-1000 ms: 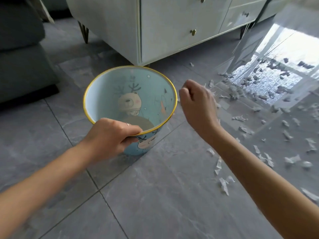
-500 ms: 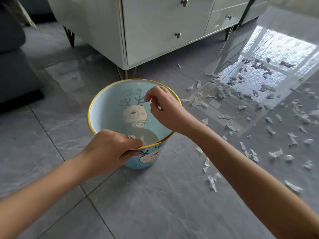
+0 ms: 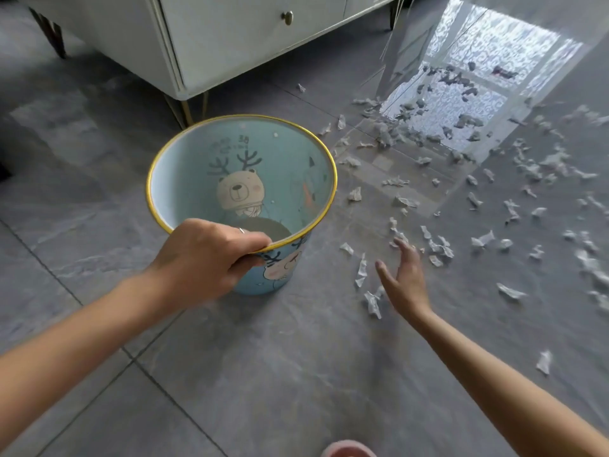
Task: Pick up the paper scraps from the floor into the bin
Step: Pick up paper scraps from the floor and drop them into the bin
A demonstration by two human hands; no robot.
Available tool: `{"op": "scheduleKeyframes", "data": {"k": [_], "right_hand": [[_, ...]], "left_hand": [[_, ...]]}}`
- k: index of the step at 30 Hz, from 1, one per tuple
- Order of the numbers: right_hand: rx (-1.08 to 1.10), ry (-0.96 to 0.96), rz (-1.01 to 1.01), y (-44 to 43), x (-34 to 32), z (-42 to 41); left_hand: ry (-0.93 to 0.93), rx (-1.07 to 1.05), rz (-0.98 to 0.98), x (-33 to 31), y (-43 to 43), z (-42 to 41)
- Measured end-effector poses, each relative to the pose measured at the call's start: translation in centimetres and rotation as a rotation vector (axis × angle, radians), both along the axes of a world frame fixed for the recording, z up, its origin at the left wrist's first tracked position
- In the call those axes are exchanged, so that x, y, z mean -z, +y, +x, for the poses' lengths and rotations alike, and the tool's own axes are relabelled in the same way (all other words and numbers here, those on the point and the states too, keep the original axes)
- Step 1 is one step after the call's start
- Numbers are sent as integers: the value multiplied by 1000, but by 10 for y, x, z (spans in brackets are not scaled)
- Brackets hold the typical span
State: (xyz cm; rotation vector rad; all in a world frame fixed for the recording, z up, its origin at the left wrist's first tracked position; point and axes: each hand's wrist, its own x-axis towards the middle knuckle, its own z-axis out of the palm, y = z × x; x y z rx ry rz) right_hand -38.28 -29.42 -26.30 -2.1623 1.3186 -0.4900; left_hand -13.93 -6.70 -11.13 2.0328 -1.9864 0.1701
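"Where's the bin?"

"Upright on the floor (image 3: 263, 374), just near the cabinet (image 3: 230, 44). My left hand (image 3: 211, 255) grips the near rim of the bin (image 3: 158, 159), fingers curled over the yellow edge."

"And your other hand?"

"My right hand (image 3: 405, 278) is open and holds nothing. Its fingers are spread low over the paper scraps (image 3: 361, 273) just right of the bin (whether it touches any, I can't tell)."

"How would you do this bit?"

"I'd rake the nearest ones together under my palm and close on a bunch rather than pinch them singly, because I reckon they're light enough to flutter off. I'd also hold the bin close, so the carry is short."

"What's the count?"

"One bin, one cabinet, and one pink slipper (image 3: 349, 450) at the near edge. The scraps run to dozens, too many to number. They're sparse near me and thickest far right."
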Motion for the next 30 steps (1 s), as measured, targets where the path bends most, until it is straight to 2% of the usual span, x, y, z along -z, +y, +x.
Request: {"op": "scheduleKeyframes", "data": {"k": [3,6,10,13,16,21,26,28,30], "right_hand": [[-236,403,11,12,33,-32],[-397,581,-99,13,43,-34],[-455,605,-273,-6,39,-19],[-511,491,-491,-11,39,-6],[-549,403,-557,-9,42,-4],[-379,429,-492,-8,43,-4],[18,394,-231,-1,17,-30],[167,422,-206,2,14,-53],[224,468,-229,5,15,-75]], "left_hand": [[-2,-3,-5,-1,-5,-5],[1,-15,-8,2,-7,-9],[4,-33,-17,3,-8,-11],[-1,-44,-27,2,-8,-12],[-12,-74,-29,3,-9,-16],[-30,-88,-25,4,-9,-25],[-63,-95,-9,4,-7,-28],[-67,-99,-5,4,-8,-30],[-60,-101,-11,5,-8,-30]]}}
